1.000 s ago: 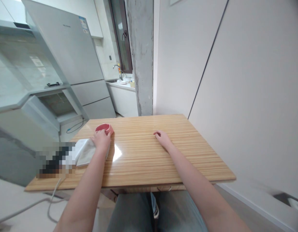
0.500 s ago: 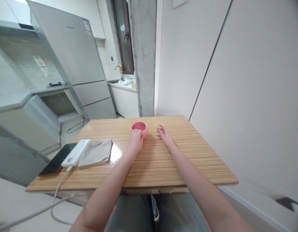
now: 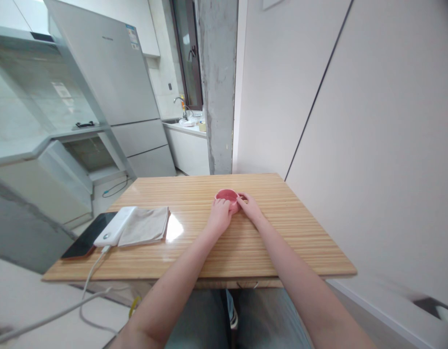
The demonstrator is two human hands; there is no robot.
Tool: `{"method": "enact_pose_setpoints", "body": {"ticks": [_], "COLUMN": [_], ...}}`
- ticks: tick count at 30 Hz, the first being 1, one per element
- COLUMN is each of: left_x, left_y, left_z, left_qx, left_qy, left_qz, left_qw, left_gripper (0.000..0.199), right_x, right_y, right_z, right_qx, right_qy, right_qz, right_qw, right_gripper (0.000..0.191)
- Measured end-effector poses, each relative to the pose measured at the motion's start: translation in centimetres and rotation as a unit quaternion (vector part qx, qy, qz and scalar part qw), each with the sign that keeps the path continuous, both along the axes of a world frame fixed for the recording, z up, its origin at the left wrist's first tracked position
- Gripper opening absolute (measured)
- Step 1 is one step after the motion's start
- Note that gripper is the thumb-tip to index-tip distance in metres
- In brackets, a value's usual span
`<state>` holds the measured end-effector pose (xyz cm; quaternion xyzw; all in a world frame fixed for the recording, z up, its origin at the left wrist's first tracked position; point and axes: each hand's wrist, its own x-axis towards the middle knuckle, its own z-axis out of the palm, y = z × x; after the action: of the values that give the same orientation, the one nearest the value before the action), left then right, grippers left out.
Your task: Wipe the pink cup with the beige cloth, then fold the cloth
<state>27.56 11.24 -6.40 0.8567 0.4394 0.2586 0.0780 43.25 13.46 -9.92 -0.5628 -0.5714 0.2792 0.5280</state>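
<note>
A small round pink bowl (image 3: 227,194) is at the far middle of the wooden table, its opening facing up. My left hand (image 3: 220,216) grips its near rim, with the fingers bent over the edge and partly inside. At the bowl's right side, my right hand (image 3: 250,207) has its fingers and thumb against the rim. Both hands hide part of the bowl's near wall. Whether the bowl's base rests flat on the tabletop is hard to make out.
On the table's left lie a folded grey cloth (image 3: 146,226), a white power bank (image 3: 115,227) with a cable (image 3: 93,266), and a dark phone-like slab (image 3: 86,237). A white wall (image 3: 355,145) stands to the right. The table's (image 3: 304,242) near edge is above my legs.
My left hand has moved the pink bowl to the right and slightly nearer. My right hand, formerly apart from it with fingers spread, now touches its right side.
</note>
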Motion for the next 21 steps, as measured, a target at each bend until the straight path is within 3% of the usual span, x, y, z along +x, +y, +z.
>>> {"method": "enact_pose_setpoints", "body": {"ticks": [4,6,9,12,14,17,21], "left_x": [-1.5,-4.4,-11.8,-19.7,-22.9,-23.3,-19.2], "left_y": [-0.2,-0.2,0.0,0.0,-0.1,-0.4,-0.8], "left_z": [0.9,1.8,3.2,3.2,2.4,0.9,0.0], "left_qx": [-0.005,0.011,0.010,-0.076,-0.096,-0.077,-0.075], "left_qy": [-0.050,-0.060,-0.062,0.045,0.136,0.172,0.122], "left_qz": [-0.045,-0.007,0.165,0.379,0.418,0.388,0.283], "left_qw": [0.998,0.998,0.984,0.921,0.893,0.902,0.948], "left_gripper": [0.036,0.050,0.050,0.040,0.039,0.043,0.042], "right_x": [0.0,0.1,0.3,0.4,0.4,0.3,0.4], "right_y": [-0.1,-0.1,0.0,0.1,0.2,0.3,0.2], "right_z": [-0.1,-0.1,0.0,0.1,0.1,-0.1,-0.1], "right_qx": [-0.005,-0.011,-0.019,-0.031,-0.034,-0.027,-0.025], "right_qy": [0.016,0.023,0.023,0.022,0.027,0.034,0.036], "right_qz": [0.003,0.007,0.011,0.008,0.005,0.001,0.014], "right_qw": [1.000,1.000,0.999,0.999,0.999,0.999,0.999], "right_gripper": [0.026,0.026,0.026,0.026,0.026,0.026,0.028]}}
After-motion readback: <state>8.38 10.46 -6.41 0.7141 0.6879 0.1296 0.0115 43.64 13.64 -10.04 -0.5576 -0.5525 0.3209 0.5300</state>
